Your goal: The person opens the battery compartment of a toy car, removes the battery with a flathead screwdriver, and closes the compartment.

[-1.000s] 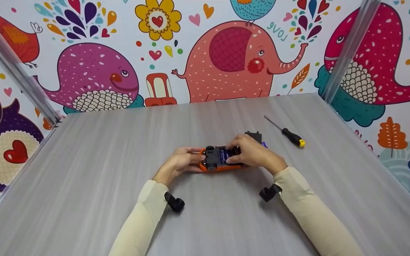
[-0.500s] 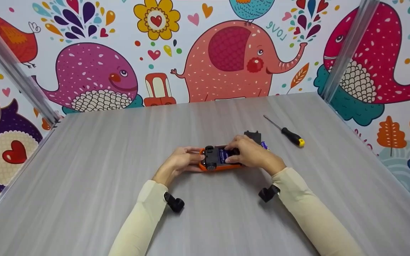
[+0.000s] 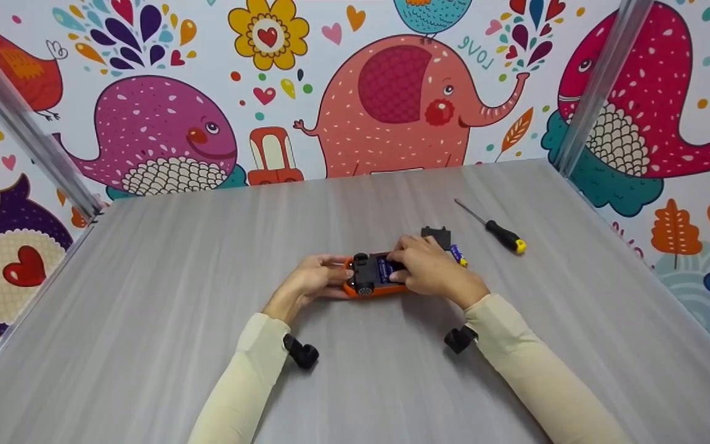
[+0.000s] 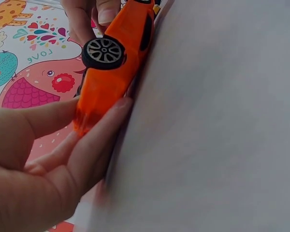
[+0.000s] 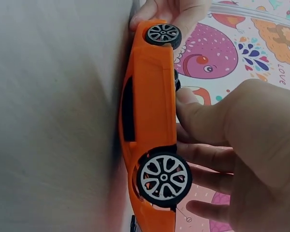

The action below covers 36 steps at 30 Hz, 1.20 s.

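On the desk (image 3: 145, 308) my left hand (image 3: 309, 282) holds the upturned toy car (image 3: 370, 277); my right hand (image 3: 432, 271) presses its battery in. Cover (image 3: 437, 237) and screwdriver (image 3: 494, 230) still wait.

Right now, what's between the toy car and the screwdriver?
In the head view, a black cover and a battery lie between the car and the screwdriver.

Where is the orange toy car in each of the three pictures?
Head view: the orange toy car lies upside down mid-table, between the left hand and the right hand.
Left wrist view: it runs from the upper middle down to the left-hand fingers, roof against the table.
Right wrist view: it stands down the middle, right-hand fingers beside it.
Shared landmark: the pink elephant on the wall, also in the left wrist view.
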{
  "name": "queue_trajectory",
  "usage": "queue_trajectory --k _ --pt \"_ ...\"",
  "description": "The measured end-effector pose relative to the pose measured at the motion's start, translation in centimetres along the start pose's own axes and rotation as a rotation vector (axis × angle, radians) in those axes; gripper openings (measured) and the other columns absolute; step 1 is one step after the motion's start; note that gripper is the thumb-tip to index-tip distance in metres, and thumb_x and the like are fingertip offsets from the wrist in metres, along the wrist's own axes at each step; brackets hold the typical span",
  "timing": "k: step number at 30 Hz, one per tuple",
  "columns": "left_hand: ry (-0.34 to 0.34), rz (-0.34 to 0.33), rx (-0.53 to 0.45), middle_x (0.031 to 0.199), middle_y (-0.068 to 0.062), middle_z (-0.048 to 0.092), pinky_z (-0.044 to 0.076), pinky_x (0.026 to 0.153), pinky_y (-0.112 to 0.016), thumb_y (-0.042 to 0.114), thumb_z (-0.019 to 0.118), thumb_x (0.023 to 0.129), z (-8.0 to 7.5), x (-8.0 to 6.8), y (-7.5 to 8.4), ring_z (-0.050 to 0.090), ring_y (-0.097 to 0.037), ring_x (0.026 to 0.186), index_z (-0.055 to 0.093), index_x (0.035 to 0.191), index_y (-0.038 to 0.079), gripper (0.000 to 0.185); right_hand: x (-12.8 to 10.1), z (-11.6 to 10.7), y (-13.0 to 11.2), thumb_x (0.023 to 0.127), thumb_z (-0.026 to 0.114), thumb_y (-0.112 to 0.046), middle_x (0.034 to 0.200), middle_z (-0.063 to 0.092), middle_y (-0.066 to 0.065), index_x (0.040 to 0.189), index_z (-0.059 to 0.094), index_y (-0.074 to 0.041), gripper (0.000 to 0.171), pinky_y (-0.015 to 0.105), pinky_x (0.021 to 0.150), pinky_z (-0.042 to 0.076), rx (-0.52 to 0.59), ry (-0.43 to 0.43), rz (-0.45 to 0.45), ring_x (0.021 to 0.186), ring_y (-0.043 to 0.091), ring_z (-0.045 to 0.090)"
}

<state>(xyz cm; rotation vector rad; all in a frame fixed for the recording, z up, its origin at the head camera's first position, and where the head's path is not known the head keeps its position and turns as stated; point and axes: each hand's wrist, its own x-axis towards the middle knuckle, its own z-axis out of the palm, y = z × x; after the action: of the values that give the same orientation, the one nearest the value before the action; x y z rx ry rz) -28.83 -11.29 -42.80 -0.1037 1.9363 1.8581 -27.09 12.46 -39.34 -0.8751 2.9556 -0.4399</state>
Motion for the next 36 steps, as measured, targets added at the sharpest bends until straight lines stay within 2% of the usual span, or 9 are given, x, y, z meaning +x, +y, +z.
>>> queue_trajectory --k 5,10,15,25,36 --pt "0.003 -0.005 0.008 0.129 -0.025 0.064 0.063 0.079 -0.04 0.0 0.067 0.092 0.1 -0.1 0.1 0.071 -0.026 0.099 0.053 0.14 -0.001 0.05 -0.2 0.0 0.0 0.099 0.063 -0.026 0.125 0.061 0.009 0.127 0.068 -0.005 0.036 0.054 0.108 0.038 -0.045 -0.005 -0.018 0.118 0.028 0.052" --pt "-0.007 0.005 0.003 0.13 -0.026 0.063 0.063 0.077 -0.04 -0.002 0.066 0.092 0.0 -0.1 0.1 0.071 -0.026 0.097 0.052 0.14 -0.002 0.05 -0.2 -0.1 0.3 0.1 0.061 -0.027 0.122 0.063 0.01 0.126 0.07 -0.007 0.034 0.054 0.104 0.039 -0.008 -0.004 -0.033 0.117 0.029 0.053" --pt "-0.013 0.014 -0.001 0.13 -0.026 0.063 0.063 0.076 -0.038 -0.001 0.065 0.093 -0.1 -0.1 0.0 0.072 -0.026 0.096 0.052 0.14 -0.003 0.049 -0.2 -0.3 0.6 0.098 0.064 -0.028 0.117 0.064 0.011 0.124 0.071 -0.008 0.034 0.054 0.099 0.041 0.027 -0.01 -0.049 0.114 0.03 0.054" --pt "-0.021 0.017 0.001 0.13 -0.026 0.063 0.063 0.076 -0.037 0.0 0.065 0.093 -0.2 0.0 -0.1 0.071 -0.025 0.096 0.052 0.14 -0.003 0.049 -0.1 -0.4 1.0 0.095 0.067 -0.042 0.123 0.063 0.007 0.128 0.07 -0.012 0.045 0.05 0.111 0.036 0.103 -0.055 0.055 0.12 0.027 0.051" --pt "-0.018 0.022 -0.013 0.127 -0.024 0.065 0.063 0.074 -0.037 -0.001 0.065 0.093 -0.1 0.0 -0.2 0.071 -0.023 0.094 0.052 0.14 -0.004 0.049 0.1 -0.2 1.5 0.087 0.075 -0.046 0.124 0.063 0.007 0.126 0.07 -0.012 0.052 0.05 0.11 0.037 0.136 -0.055 0.054 0.121 0.027 0.051"
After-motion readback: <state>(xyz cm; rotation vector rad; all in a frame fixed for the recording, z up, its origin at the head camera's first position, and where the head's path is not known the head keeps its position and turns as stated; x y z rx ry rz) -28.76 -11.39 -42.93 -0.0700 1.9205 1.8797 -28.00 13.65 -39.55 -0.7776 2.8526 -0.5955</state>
